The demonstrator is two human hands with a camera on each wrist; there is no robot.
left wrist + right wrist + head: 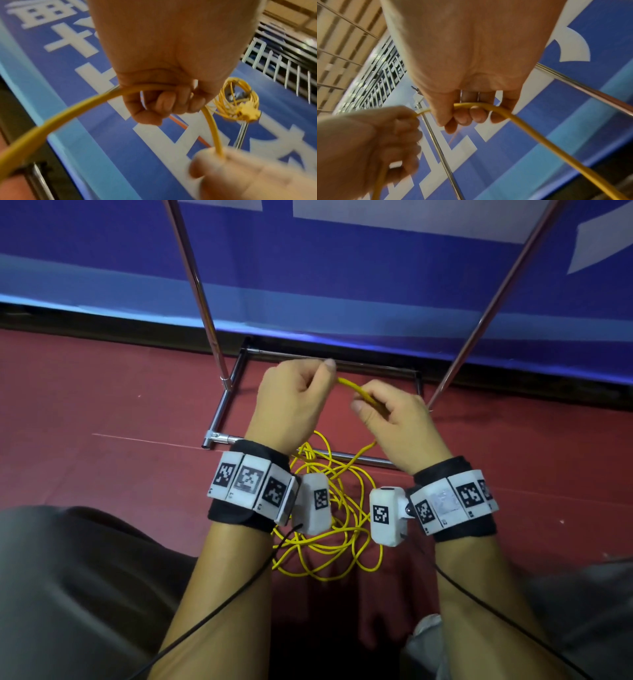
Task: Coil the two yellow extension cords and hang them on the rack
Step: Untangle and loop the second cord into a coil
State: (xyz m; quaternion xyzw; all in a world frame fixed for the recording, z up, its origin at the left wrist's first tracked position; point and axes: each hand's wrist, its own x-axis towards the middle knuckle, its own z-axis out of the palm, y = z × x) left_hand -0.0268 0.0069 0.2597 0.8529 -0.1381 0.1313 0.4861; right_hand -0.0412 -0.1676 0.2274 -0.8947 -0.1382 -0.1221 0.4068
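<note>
A loose yellow extension cord (329, 529) lies in a tangled heap on the red floor between my forearms. A strand of it rises to my hands. My left hand (298, 395) grips that strand (82, 105) in curled fingers. My right hand (387, 412) grips the same strand (488, 106) a short way along, and the bit of cord (356, 390) between the two hands is taut. In the left wrist view a second yellow cord (238, 100) hangs coiled on the rack above, its plug at the coil's lower edge. The chrome rack (191, 275) stands in front of me.
The rack's base frame (219, 412) sits on the red floor, and its two slanted uprights, the right one (493, 299), rise either side of my hands. A blue banner with white lettering (342, 268) stands behind it. My grey-trousered knees (68, 577) flank the cord heap.
</note>
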